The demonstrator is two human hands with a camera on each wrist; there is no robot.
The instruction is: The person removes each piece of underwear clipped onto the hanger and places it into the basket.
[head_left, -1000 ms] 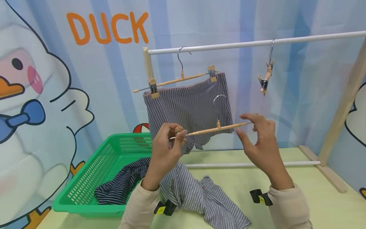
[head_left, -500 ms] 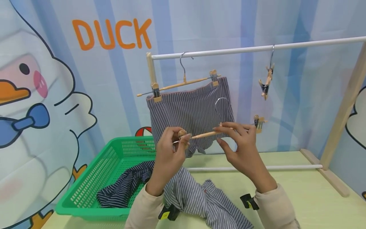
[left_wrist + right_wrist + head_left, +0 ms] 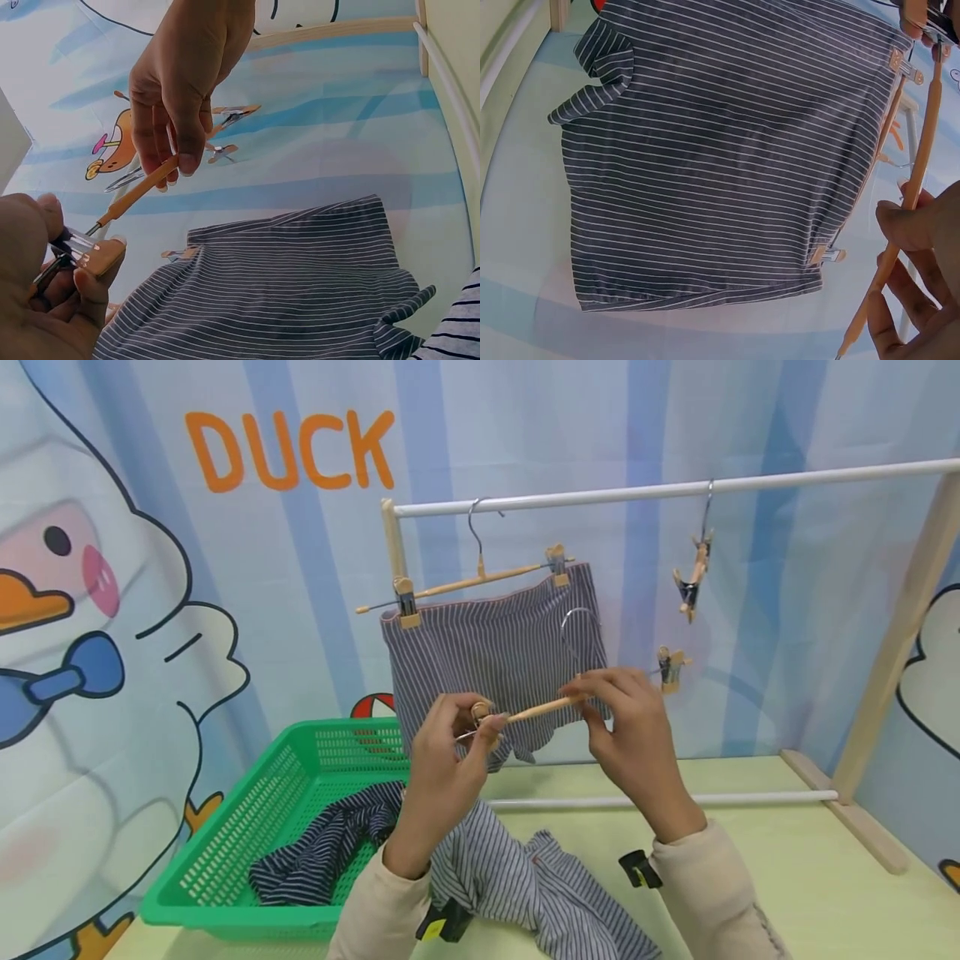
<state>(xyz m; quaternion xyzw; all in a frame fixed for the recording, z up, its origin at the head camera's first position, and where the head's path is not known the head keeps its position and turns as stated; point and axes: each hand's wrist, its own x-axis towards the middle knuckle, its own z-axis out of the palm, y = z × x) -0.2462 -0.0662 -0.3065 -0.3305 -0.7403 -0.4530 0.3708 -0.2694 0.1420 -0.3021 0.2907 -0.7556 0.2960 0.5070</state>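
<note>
Between both hands is a wooden clip hanger (image 3: 542,708), its metal hook rising near the middle. My left hand (image 3: 448,756) pinches the clip (image 3: 101,257) at the hanger's left end between thumb and fingers. Near the hook, my right hand (image 3: 633,727) holds the wooden bar with thumb and fingertips. The other clip (image 3: 671,670) sticks out at the right end, beyond that hand. Just behind, dark striped shorts (image 3: 495,652) hang by two clips from another hanger (image 3: 450,585) on the white rail (image 3: 600,495).
A third clip hanger (image 3: 693,577) hangs farther right on the rail. The green basket (image 3: 217,868) at left contains a navy striped garment (image 3: 322,847). A light grey striped garment (image 3: 525,885) lies on the table beneath the hands. A wooden rack post (image 3: 892,643) stands at right.
My right hand has moved left from the hanger's right end to its middle, leaving the right clip exposed. My left hand keeps hold of the left clip.
</note>
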